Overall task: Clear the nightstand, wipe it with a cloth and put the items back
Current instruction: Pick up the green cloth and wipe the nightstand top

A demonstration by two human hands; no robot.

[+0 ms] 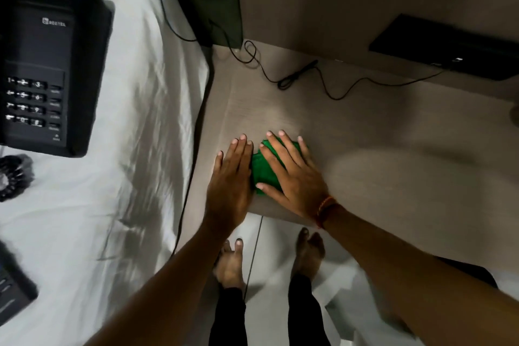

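Observation:
A folded green cloth [262, 168] lies on the beige wooden nightstand [379, 135] near its front left corner. My right hand [292, 174] presses flat on top of the cloth with fingers spread. My left hand [231, 177] rests flat on the nightstand, its edge touching the cloth's left side, fingers together. A black desk phone [42, 64] lies on the white bed sheet [126, 163] at the left, with its coiled cord [12, 177] below it.
A thin black cable [297, 76] runs along the back of the nightstand to a black box [449, 45] on the wall at the right. Another dark device [11, 289] lies at the bed's lower left. Bare feet stand on the pale floor [269, 239].

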